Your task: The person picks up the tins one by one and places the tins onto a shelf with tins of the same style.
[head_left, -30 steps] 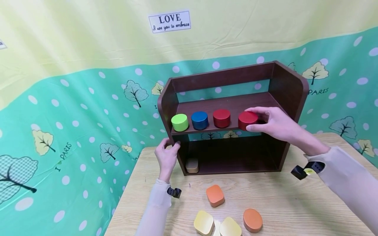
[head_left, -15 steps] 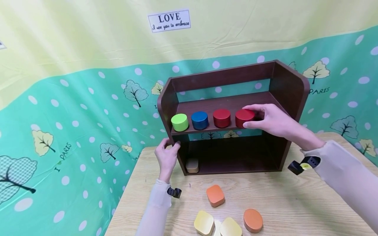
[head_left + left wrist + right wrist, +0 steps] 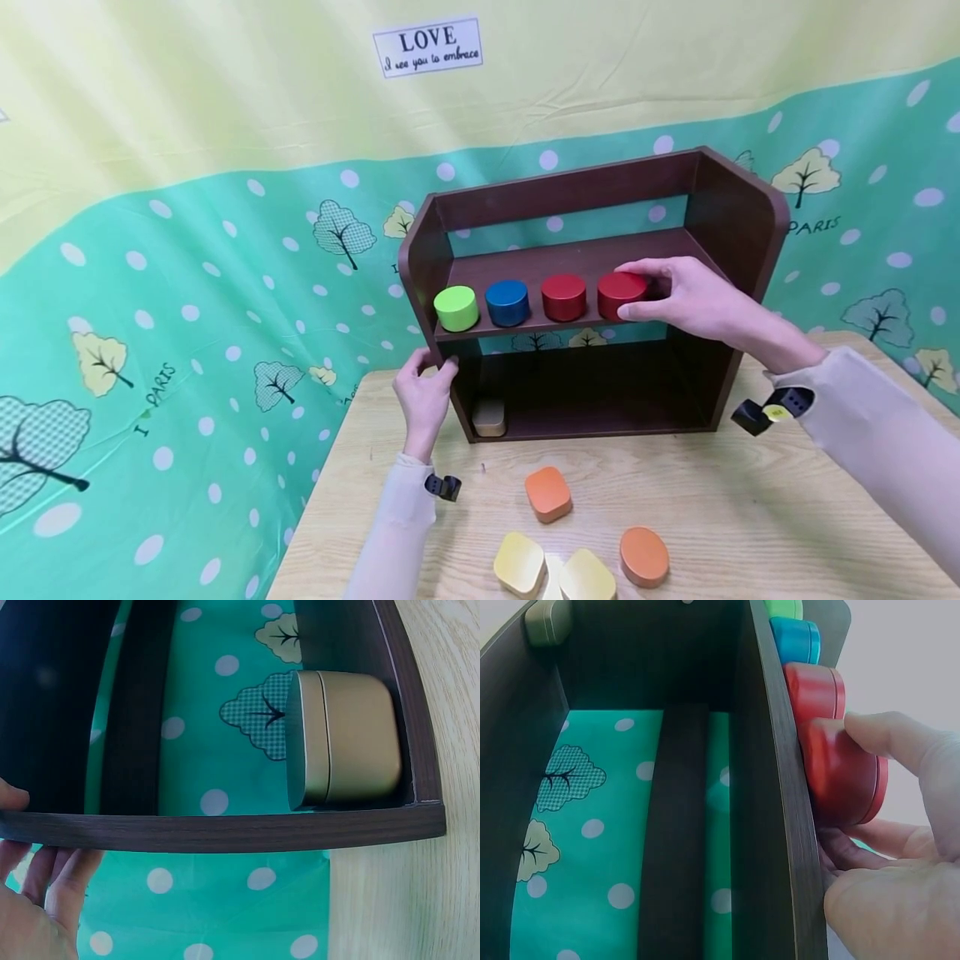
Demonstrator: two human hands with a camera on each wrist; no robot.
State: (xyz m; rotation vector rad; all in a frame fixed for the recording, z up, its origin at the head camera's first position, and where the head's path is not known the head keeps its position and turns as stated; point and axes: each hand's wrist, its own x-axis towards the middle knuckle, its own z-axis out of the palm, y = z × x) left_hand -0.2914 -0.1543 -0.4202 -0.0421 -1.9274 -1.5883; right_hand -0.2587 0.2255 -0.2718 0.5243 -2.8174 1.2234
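Note:
A dark brown wooden shelf [image 3: 731,208] stands on the table. Its upper board carries a row of round tins: green [image 3: 456,307], blue [image 3: 507,302], red [image 3: 563,297] and a second red tin [image 3: 619,292] [image 3: 844,780]. My right hand [image 3: 686,297] grips that second red tin, thumb in front and fingers over the top, with the tin resting on the board. My left hand [image 3: 423,392] holds the shelf's left side panel [image 3: 225,829]. A gold tin [image 3: 489,417] [image 3: 349,739] sits in the lower left corner of the shelf.
On the wooden table [image 3: 750,517] in front of the shelf lie an orange square tin [image 3: 547,493], an orange oval tin [image 3: 643,556] and two yellow tins [image 3: 519,564] [image 3: 587,577]. A green dotted cloth [image 3: 187,292] hangs behind and to the left.
My right hand has slid the second red tin further in along the upper board, a little to the left towards the other red tin. The left hand has stayed on the side panel.

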